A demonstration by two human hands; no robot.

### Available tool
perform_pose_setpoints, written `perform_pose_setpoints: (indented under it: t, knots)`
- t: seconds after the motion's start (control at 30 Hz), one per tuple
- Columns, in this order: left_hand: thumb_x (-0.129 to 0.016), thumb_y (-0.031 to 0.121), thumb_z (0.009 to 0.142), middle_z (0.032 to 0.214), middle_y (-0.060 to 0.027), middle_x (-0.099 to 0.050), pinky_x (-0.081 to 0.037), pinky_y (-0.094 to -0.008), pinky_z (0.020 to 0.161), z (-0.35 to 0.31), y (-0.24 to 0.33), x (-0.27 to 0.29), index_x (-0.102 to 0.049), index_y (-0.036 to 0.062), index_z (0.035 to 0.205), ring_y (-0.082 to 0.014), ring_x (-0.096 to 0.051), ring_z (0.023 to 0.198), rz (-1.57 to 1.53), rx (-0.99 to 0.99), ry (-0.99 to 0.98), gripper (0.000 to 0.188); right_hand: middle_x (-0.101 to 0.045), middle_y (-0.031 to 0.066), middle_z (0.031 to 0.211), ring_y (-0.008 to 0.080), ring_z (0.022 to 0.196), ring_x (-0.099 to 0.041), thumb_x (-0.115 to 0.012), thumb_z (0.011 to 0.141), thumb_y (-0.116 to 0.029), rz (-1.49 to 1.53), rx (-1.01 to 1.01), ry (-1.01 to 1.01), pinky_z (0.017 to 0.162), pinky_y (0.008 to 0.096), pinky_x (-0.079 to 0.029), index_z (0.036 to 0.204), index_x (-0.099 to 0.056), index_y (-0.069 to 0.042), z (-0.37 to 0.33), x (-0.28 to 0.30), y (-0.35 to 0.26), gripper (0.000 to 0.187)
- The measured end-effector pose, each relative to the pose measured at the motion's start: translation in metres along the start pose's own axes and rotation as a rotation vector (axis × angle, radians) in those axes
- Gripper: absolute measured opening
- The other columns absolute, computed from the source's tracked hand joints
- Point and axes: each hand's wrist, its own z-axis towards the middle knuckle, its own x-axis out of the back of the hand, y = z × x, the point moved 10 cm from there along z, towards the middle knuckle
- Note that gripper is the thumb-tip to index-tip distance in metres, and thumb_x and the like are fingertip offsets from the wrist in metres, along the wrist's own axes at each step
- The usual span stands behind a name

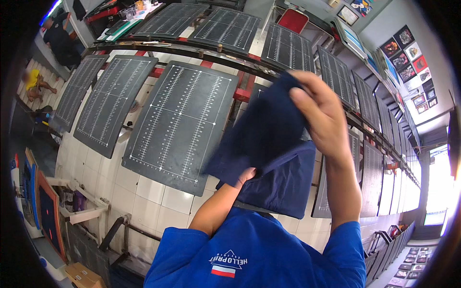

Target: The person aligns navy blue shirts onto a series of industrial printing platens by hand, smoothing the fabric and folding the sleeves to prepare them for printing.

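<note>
My right hand [321,108] is raised with thumb and fingers pinched on the upper edge of a navy blue cloth garment [261,127], slightly blurred. It hangs down and to the left from this grip. My left hand [247,176] reaches in under the lower part of the garment, and its fingers are hidden by the fabric. More of the navy cloth [283,187] lies spread and wrinkled over a board right in front of my body. Whether both parts are one piece, I cannot tell.
Left of the garment lies a dark grey board [180,120] with white ruler marks. Several similar boards run in rows along metal rails [177,50]. Framed screens [48,216] lean at the lower left, near a cardboard box [84,276]. Another person [62,38] stands at the far left.
</note>
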Motion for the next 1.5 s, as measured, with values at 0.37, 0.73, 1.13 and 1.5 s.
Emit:
perform_pose_setpoints:
  t: [0.37, 0.73, 1.13, 1.5]
  knots:
    - [-0.047, 0.015, 0.101, 0.147, -0.022, -0.042, -0.03, -0.0333, 0.113, -0.044, 0.056, -0.073, -0.032, -0.006, 0.146, -0.0267, -0.037, 0.139, -0.061, -0.31, -0.24, 0.051, -0.065, 0.0179, 0.09, 0.0279, 0.087, -0.068, -0.075, 0.081, -0.022, -0.497, -0.535, 0.354, 0.073, 0.0372, -0.054, 0.098, -0.056, 0.002, -0.173, 0.056, 0.186, 0.035]
    - [-0.05, 0.013, 0.1, 0.148, -0.0254, -0.039, -0.031, -0.0349, 0.112, -0.067, 0.069, -0.103, -0.031, -0.007, 0.146, -0.0308, -0.038, 0.139, 0.07, -0.28, -0.311, 0.054, -0.066, 0.0048, 0.084, 0.0086, 0.08, -0.061, -0.063, 0.092, -0.006, 0.045, -0.513, 0.696, 0.072, 0.023, -0.049, 0.096, -0.064, 0.005, -0.246, 0.077, 0.209, 0.012]
    - [-0.051, 0.007, 0.096, 0.144, -0.0281, -0.042, -0.034, -0.0356, 0.11, -0.08, 0.077, -0.114, -0.03, -0.0073, 0.146, -0.0335, -0.041, 0.136, 0.121, -0.328, -0.315, 0.056, -0.067, 0.0038, 0.079, 0.0062, 0.074, -0.06, -0.065, 0.092, -0.01, -0.026, -0.573, 0.712, 0.067, 0.0217, -0.048, 0.092, -0.066, 0.007, -0.261, 0.086, 0.206, 0.017]
    - [-0.056, 0.024, 0.098, 0.065, -0.0106, -0.059, -0.037, -0.0326, 0.054, -0.062, 0.072, -0.111, -0.058, -0.003, 0.084, -0.0112, -0.044, 0.06, -0.025, -0.254, -0.198, 0.03, -0.067, 0.003, 0.082, 0.0073, 0.073, -0.062, -0.064, 0.094, -0.011, 0.05, -0.587, 0.704, 0.07, 0.0214, -0.052, 0.097, -0.068, 0.007, -0.272, 0.092, 0.211, 0.018]
